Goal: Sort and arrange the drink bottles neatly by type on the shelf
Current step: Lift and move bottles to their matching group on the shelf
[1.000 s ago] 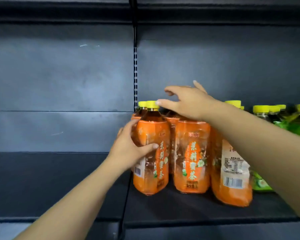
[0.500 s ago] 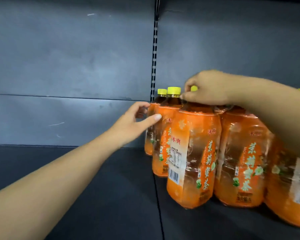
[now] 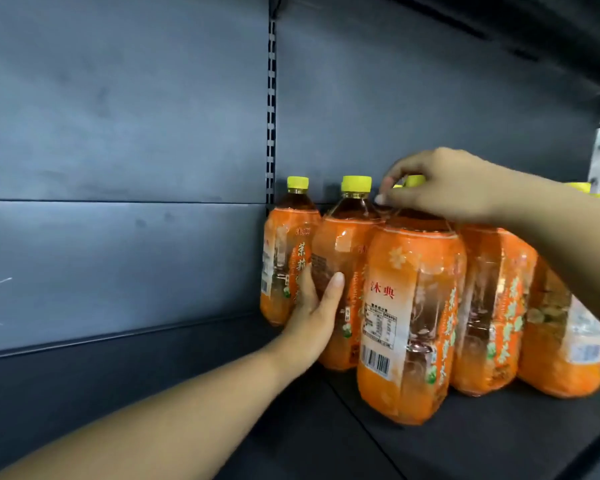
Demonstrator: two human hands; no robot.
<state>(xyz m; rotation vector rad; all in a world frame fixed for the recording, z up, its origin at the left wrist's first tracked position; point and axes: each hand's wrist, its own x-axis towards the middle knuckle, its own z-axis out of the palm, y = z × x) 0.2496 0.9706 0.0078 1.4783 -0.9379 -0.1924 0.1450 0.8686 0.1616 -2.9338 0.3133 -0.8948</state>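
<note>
Stock: orange-labelled, yellow-capped clear plastic tea bottles (image 3: 492, 306), clustered on dark metal shelf (image 3: 482, 445). Fingers of right hand (image 3: 444, 188) clamp front bottle (image 3: 413, 341) at neck; fingers of left hand (image 3: 316, 306) wrap second bottle (image 3: 343, 244). Best slid upright, labels forward.

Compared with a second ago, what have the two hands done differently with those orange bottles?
The left hand let go of one orange bottle, opened, and now grips the middle bottle low on its side. The right hand, which hovered open above the caps, now pinches the front bottle at its neck. The bottles stay upright on the shelf.
</note>
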